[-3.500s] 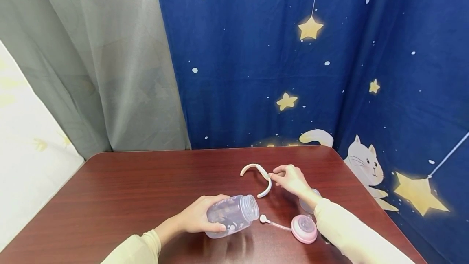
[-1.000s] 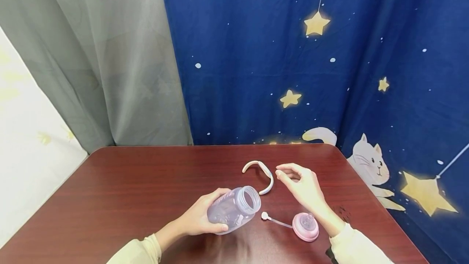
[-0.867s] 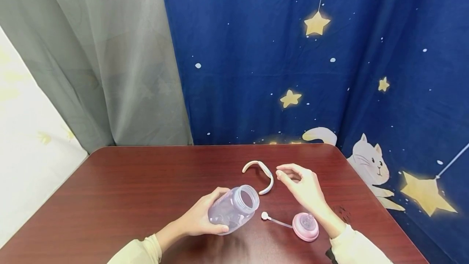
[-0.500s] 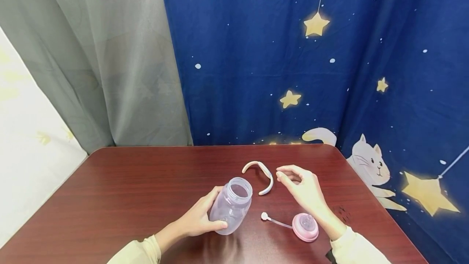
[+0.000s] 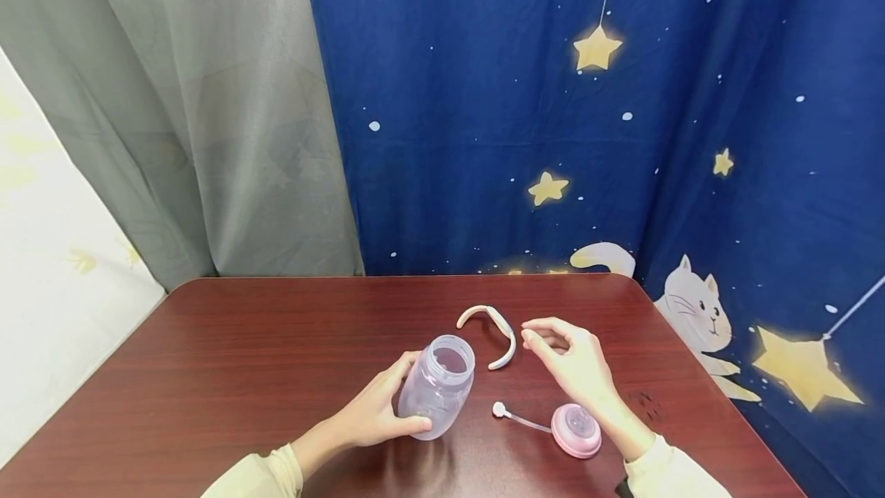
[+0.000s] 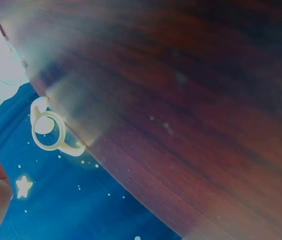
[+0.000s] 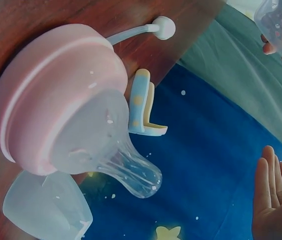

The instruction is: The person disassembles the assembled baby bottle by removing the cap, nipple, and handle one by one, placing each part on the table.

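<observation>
In the head view my left hand [image 5: 376, 410] grips a clear baby bottle [image 5: 435, 398] round its body. The bottle leans slightly right, its open threaded mouth facing up. My right hand [image 5: 570, 360] hovers with fingers loosely bent, holding nothing. Just left of its fingertips lies the bottle's pale double handle [image 5: 501, 321], whose central ring shows in the left wrist view. Nearer me sits a pink collar [image 5: 572, 448] with a clear teat [image 7: 131, 170], and a straw [image 5: 528, 423] ending in a white weight [image 5: 499, 409] runs out from it.
A translucent cap [image 7: 46, 207] stands beside the collar in the right wrist view; my right arm hides it in the head view. A dark object [image 5: 624, 489] shows by the right sleeve. The brown table [image 5: 276, 344] ends at curtains [image 5: 449, 137].
My right hand has drawn back from the handle, which it touched at first. My left hand has turned the bottle from lying sideways to nearly upright. In the last half second little has moved.
</observation>
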Demonstrator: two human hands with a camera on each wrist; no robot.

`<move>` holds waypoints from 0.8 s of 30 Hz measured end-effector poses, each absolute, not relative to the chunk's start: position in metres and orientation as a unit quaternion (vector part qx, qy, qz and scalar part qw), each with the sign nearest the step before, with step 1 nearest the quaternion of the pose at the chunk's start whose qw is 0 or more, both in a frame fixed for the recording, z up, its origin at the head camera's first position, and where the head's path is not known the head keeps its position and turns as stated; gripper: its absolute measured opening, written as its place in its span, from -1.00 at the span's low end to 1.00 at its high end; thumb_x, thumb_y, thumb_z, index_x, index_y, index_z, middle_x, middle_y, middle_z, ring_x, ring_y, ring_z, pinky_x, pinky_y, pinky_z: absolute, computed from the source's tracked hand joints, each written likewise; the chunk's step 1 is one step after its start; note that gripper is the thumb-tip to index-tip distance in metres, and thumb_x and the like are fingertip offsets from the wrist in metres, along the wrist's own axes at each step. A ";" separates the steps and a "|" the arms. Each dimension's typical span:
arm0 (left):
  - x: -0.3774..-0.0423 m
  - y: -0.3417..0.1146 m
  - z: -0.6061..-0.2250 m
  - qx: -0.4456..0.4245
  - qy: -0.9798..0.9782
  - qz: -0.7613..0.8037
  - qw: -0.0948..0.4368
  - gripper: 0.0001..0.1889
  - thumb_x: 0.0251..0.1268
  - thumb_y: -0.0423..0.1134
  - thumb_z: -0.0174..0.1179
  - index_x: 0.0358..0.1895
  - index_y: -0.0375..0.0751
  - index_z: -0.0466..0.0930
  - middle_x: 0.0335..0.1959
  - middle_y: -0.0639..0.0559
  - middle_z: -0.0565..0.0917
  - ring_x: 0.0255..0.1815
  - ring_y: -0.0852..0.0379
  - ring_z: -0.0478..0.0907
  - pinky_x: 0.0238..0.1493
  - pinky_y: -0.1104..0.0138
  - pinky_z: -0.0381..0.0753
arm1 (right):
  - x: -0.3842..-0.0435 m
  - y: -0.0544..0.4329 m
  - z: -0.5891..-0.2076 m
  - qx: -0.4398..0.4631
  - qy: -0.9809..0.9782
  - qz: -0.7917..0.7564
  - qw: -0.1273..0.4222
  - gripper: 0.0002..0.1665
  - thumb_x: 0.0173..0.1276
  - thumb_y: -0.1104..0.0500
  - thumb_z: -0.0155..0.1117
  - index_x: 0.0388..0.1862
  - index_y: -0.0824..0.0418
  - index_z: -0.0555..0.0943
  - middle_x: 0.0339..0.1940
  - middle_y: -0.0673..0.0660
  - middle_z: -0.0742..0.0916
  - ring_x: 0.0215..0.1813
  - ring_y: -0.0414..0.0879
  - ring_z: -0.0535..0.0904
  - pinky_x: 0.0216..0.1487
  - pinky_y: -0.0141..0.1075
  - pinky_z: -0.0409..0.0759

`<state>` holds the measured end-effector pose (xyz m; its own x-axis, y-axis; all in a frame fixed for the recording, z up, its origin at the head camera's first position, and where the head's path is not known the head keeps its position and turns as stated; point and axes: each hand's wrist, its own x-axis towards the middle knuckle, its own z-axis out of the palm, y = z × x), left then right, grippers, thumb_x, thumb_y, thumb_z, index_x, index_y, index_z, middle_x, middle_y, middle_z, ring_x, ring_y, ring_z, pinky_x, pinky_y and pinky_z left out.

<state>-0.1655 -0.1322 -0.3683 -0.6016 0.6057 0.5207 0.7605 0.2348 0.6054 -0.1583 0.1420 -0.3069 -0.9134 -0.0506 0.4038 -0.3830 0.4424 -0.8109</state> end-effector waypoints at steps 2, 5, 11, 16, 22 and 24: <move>-0.172 -0.134 -0.379 -0.436 -0.783 -0.435 0.084 -0.29 -0.09 -0.09 0.31 0.17 -0.15 0.16 -0.12 0.10 0.50 -0.15 0.20 0.46 -0.16 0.29 0.42 | -0.163 0.146 -0.316 0.131 -0.836 0.507 0.162 -0.82 0.14 0.17 0.27 -0.26 0.19 0.61 -0.45 0.03 0.68 -0.36 -0.18 0.60 -0.30 -0.36 0.51; -0.174 -0.134 -0.383 -0.437 -0.786 -0.427 0.091 -0.28 -0.10 -0.05 0.32 0.16 -0.14 0.18 -0.09 0.12 0.48 -0.13 0.21 0.44 -0.14 0.29 0.41 | -0.171 0.151 -0.330 0.130 -0.841 0.498 0.164 -0.77 0.13 0.03 0.27 -0.26 0.09 0.62 -0.46 -0.09 0.67 -0.37 -0.26 0.59 -0.31 -0.40 0.50; -0.177 -0.132 -0.386 -0.456 -0.783 -0.410 0.103 -0.30 -0.15 -0.06 0.36 0.10 -0.20 0.25 -0.05 0.06 0.40 -0.06 0.19 0.38 -0.06 0.32 0.35 | -0.168 0.147 -0.333 0.139 -0.831 0.516 0.155 -0.79 0.12 0.14 0.28 -0.26 0.19 0.62 -0.46 -0.01 0.68 -0.37 -0.18 0.60 -0.33 -0.38 0.51; -0.179 -0.130 -0.390 -0.464 -0.780 -0.408 0.104 -0.27 -0.22 -0.12 0.41 0.08 -0.28 0.28 -0.05 -0.04 0.39 -0.03 0.17 0.35 -0.03 0.33 0.34 | -0.154 0.139 -0.320 0.131 -0.828 0.525 0.144 -0.83 0.11 0.29 0.26 -0.28 0.30 0.61 -0.48 0.06 0.67 -0.38 -0.10 0.61 -0.33 -0.34 0.52; -0.176 -0.131 -0.389 -0.435 -0.801 -0.405 0.074 -0.26 -0.21 -0.02 0.39 0.11 -0.15 0.29 -0.03 0.10 0.37 -0.01 0.24 0.33 -0.01 0.33 0.33 | -0.147 0.135 -0.315 0.120 -0.829 0.531 0.129 -0.86 0.11 0.33 0.25 -0.30 0.27 0.60 -0.49 0.04 0.66 -0.38 -0.06 0.61 -0.32 -0.34 0.52; -0.176 -0.131 -0.388 -0.435 -0.801 -0.405 0.073 -0.28 -0.19 0.00 0.38 0.11 -0.14 0.28 -0.04 0.11 0.37 -0.02 0.24 0.34 -0.02 0.32 0.34 | -0.147 0.135 -0.316 0.119 -0.828 0.533 0.127 -0.87 0.11 0.34 0.25 -0.31 0.26 0.60 -0.49 0.03 0.66 -0.38 -0.05 0.61 -0.33 -0.34 0.52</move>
<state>-0.1757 -0.1313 -0.3883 -0.6117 0.6374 0.4685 0.7553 0.2946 0.5854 -0.1473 0.1347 -0.3163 -0.9398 -0.0616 0.3361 -0.3313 0.4045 -0.8524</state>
